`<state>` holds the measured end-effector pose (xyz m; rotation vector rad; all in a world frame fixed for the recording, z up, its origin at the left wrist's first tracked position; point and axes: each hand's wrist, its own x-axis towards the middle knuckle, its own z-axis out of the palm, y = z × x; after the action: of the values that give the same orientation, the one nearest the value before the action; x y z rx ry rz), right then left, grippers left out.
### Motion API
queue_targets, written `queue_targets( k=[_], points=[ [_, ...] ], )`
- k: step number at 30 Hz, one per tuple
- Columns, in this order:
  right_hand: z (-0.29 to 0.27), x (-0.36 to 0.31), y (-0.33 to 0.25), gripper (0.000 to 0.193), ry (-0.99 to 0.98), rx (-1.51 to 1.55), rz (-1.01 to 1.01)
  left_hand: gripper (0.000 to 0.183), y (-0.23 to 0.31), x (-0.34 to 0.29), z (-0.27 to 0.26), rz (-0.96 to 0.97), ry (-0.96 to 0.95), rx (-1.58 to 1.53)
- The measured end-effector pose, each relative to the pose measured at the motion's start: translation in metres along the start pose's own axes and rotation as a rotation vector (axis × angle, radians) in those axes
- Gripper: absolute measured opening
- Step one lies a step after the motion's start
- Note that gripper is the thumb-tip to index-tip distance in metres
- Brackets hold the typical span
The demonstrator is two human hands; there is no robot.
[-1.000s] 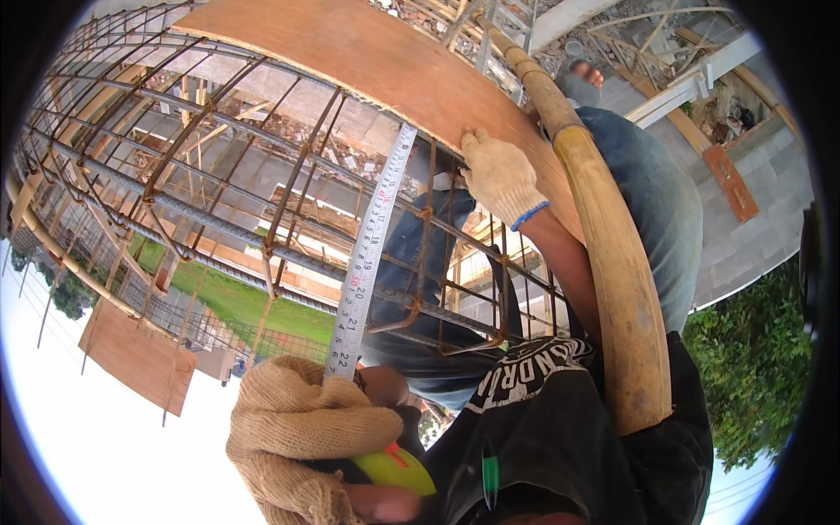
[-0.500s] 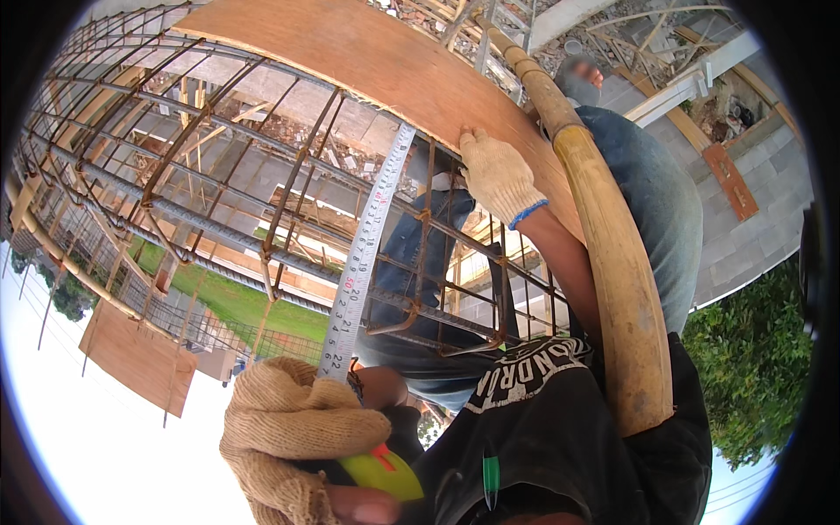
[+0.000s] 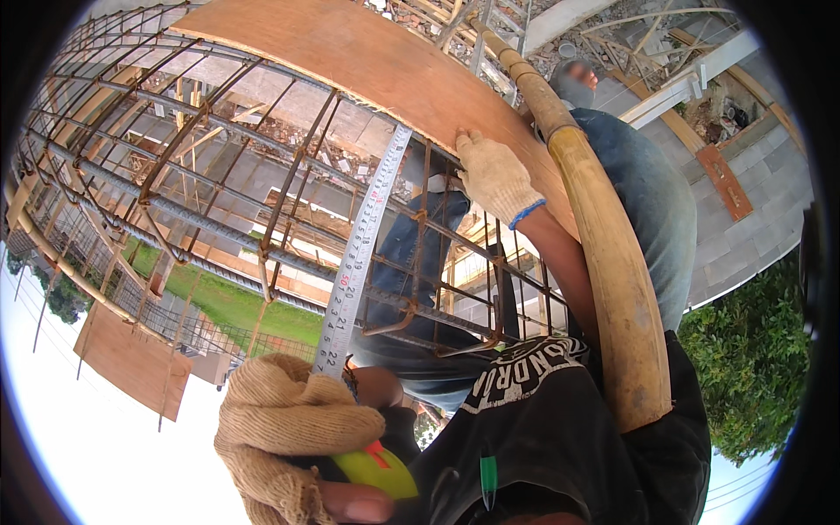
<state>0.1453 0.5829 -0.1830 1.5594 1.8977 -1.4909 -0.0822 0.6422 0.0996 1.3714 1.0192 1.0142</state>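
My left hand (image 3: 293, 429), in a tan knit glove with a bare thumb, is closed around a yellow-green tape measure (image 3: 381, 472) at the lower left. Its white blade (image 3: 354, 262) runs out over the steel bars, and the far end meets the edge of a plywood sheet (image 3: 350, 66). My right hand (image 3: 497, 175) wears a pale glove with a blue cuff. Its fingers are bent against the sheet's near edge, to the right of the blade's end; the thumb is hidden.
A rebar cage (image 3: 201, 192) spreads across the left and under the tape. A thick bamboo pole (image 3: 608, 254) slants past my right arm. Rubble (image 3: 420, 22) and timber lie beyond the sheet; grey paving (image 3: 761, 184) is at the right, trees (image 3: 744, 367) below it.
Both hands keep their hold and place, and the blade stays stretched to the plywood edge. The whole view has shifted only slightly.
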Motion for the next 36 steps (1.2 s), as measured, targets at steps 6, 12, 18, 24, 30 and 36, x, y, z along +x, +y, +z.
queue_targets(
  k=[6, 12, 18, 24, 30, 36],
  points=[
    [-0.006, -0.003, 0.001, 0.051, 0.016, 0.010, -0.018, 0.007, -0.005, 0.001, -0.002, 0.030, 0.094, 0.009],
    [-0.001, 0.002, 0.003, 0.050, 0.058, -0.067, -0.031, 0.016, 0.032, -0.002, -0.006, -0.290, 0.065, -0.067],
    [-0.006, 0.002, 0.000, 0.035, 0.102, -0.069, 0.016, 0.027, 0.063, -0.022, -0.002, -0.592, 0.277, -0.097],
    [-0.001, 0.014, 0.008, 0.035, 0.097, -0.107, -0.009, 0.046, 0.060, -0.069, 0.002, -0.149, 0.634, -0.039],
    [-0.006, 0.015, 0.009, 0.033, 0.112, -0.083, -0.037, 0.067, 0.070, -0.096, -0.022, 0.402, 0.916, 0.069],
    [-0.001, 0.019, 0.015, 0.033, 0.165, -0.107, -0.033, 0.098, 0.101, -0.104, -0.023, 0.658, 0.929, 0.207]
  ],
)
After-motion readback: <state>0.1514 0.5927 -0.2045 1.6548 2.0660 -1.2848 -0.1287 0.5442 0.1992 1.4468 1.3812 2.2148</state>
